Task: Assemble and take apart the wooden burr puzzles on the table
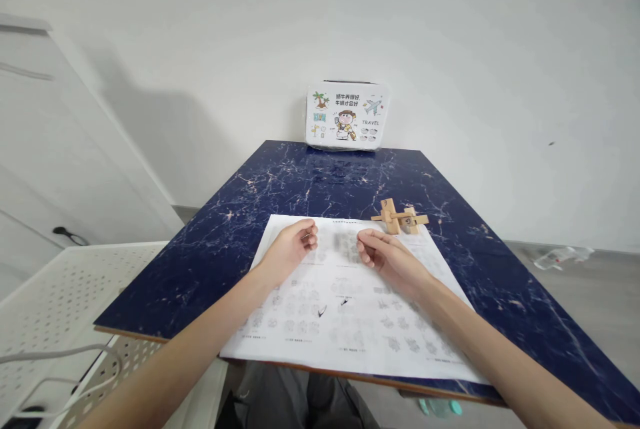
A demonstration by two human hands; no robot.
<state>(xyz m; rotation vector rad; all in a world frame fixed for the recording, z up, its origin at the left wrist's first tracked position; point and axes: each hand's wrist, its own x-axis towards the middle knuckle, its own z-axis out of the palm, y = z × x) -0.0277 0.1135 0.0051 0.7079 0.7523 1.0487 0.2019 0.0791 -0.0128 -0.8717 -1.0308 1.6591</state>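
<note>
My left hand (pixel 293 246) hovers over the left part of a large printed paper sheet (pixel 320 336), its fingers loosely curled in and nothing showing in them. Facing it, my right hand (pixel 387 256) is also closed, thumb against the fingers, with no object visible. Just beyond the right hand, a wooden interlocking puzzle (pixel 395 217) made of crossed notched sticks rests at the sheet's upper right edge. Dark pen marks are on its upright pieces. The sheet carries rows of small faint diagrams, plus two black marks near its middle. My right hand and the puzzle are apart.
The blue marbled table (pixel 225 216) reaches back to a white wall. A white case (pixel 346 116) with cartoon travel pictures stands upright at its far edge. To the left is a white perforated surface (pixel 65 296) with cables. A clear plastic item (pixel 563 257) lies on the floor at right.
</note>
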